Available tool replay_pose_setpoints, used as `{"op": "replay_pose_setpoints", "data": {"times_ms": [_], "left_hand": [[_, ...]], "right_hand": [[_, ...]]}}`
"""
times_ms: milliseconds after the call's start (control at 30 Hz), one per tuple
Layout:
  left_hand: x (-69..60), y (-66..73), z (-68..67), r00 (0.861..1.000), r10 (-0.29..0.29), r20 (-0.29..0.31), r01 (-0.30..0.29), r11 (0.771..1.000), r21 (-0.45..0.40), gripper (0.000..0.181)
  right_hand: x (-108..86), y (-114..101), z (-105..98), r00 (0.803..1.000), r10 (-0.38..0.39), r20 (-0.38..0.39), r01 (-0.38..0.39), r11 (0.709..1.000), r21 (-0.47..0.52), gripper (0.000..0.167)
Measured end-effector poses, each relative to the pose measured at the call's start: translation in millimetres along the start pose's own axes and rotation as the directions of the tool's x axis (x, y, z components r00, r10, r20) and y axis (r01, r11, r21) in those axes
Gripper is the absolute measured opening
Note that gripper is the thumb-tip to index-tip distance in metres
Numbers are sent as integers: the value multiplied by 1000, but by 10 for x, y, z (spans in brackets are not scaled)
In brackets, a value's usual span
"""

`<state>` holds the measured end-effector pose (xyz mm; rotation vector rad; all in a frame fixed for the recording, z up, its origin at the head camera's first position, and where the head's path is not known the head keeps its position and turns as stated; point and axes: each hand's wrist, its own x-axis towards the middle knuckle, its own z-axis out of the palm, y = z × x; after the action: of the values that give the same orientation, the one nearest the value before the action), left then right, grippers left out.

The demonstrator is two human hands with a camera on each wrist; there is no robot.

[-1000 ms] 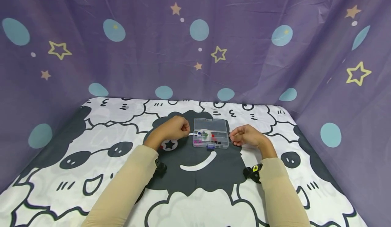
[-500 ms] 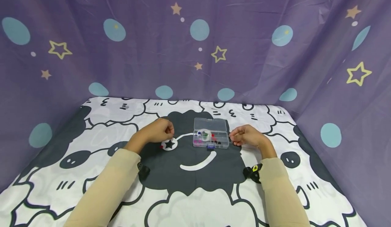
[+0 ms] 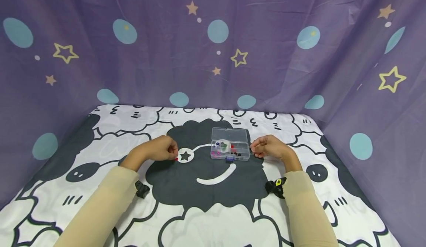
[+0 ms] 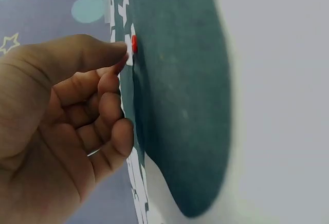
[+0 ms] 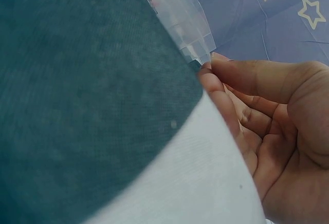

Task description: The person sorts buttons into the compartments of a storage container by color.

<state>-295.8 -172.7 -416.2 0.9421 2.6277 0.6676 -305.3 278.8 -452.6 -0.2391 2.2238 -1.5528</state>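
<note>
A clear plastic compartment box (image 3: pixel 214 159) lies with its lid (image 3: pixel 229 134) raised, holding small blue, pink, red and dark pieces. To its left, beside a printed white disc with a dark star, a small red bead-like piece (image 4: pixel 134 44) rests on the cloth. My left hand (image 3: pixel 164 149) is right at this piece, its thumb tip just short of it and its other fingers loosely bent. My right hand (image 3: pixel 269 147) stays by the box's right edge, thumb and forefinger tips close together. Whether they touch the box is hard to tell.
A black-and-white cartoon cloth (image 3: pixel 213 188) covers the table. Purple curtains (image 3: pixel 276 66) with stars and dots stand behind and at both sides. Dark devices (image 3: pixel 142 189) are strapped at the wrists.
My left hand has moved left and toward me, from beside the box to the small red piece left of the star disc. My right hand has stayed where it was.
</note>
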Motion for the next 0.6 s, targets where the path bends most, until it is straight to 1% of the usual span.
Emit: {"op": "replay_pose_setpoints", "data": {"times_ms": [100, 200, 433, 500, 600], "left_hand": [[-11, -12, -12, 999, -27, 37, 27, 1000, 4, 12], [-16, -19, -12, 997, -43, 57, 43, 999, 2, 11], [-20, -17, -6, 997, -50, 61, 51, 999, -15, 11], [-14, -14, -1, 997, -41, 58, 42, 999, -14, 11], [-1, -16, 9, 997, -47, 58, 48, 999, -18, 11]], "right_hand": [[2, 4, -6, 1000, 0, -4, 0, 1000, -7, 18], [8, 5, -5, 1000, 2, -3, -2, 1000, -5, 18], [7, 1, -6, 1000, 2, 1, -2, 1000, -4, 18], [4, -2, -7, 1000, -2, 1, 2, 1000, -9, 18], [10, 0, -11, 1000, -2, 0, 2, 1000, -12, 18]]}}
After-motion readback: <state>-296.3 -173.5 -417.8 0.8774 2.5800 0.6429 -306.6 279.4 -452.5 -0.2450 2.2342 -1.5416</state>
